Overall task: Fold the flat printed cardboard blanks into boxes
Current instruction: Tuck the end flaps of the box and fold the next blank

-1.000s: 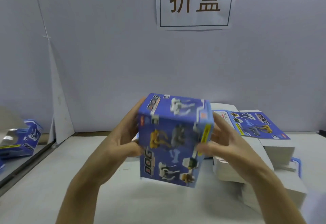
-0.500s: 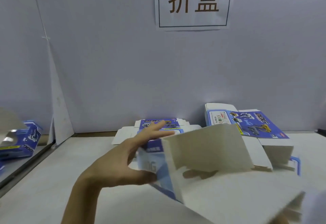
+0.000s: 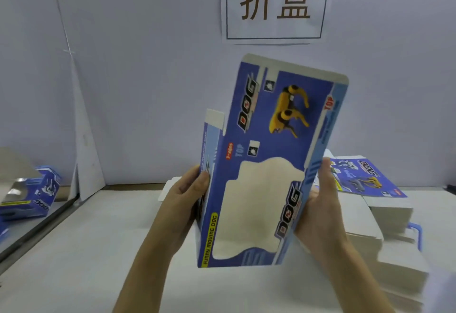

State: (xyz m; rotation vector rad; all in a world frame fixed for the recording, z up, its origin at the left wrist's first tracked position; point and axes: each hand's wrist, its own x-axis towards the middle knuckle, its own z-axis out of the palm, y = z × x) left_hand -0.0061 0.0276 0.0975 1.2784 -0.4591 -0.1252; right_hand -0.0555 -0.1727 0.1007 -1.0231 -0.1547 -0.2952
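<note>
I hold a blue printed cardboard blank [image 3: 269,159] upright above the white table [image 3: 74,263], printed side toward me, with a yellow robot dog picture and a cut-out window. My left hand [image 3: 187,196] grips its left edge, thumb on the front. My right hand [image 3: 320,204] grips the right edge, thumb along the side panel. The blank's top flap points up and tilts slightly right.
A stack of flat blanks [image 3: 370,189] lies at the right, with more white stacks [image 3: 394,251] in front of it. Folded blue boxes [image 3: 32,196] sit at the far left. A white blank [image 3: 167,189] lies behind my left hand. A paper sign [image 3: 275,4] hangs on the wall.
The folded box I held a second ago is gone from my hands. I picked up a flat blank, turned it printed side toward me and raised it upright in both hands.
</note>
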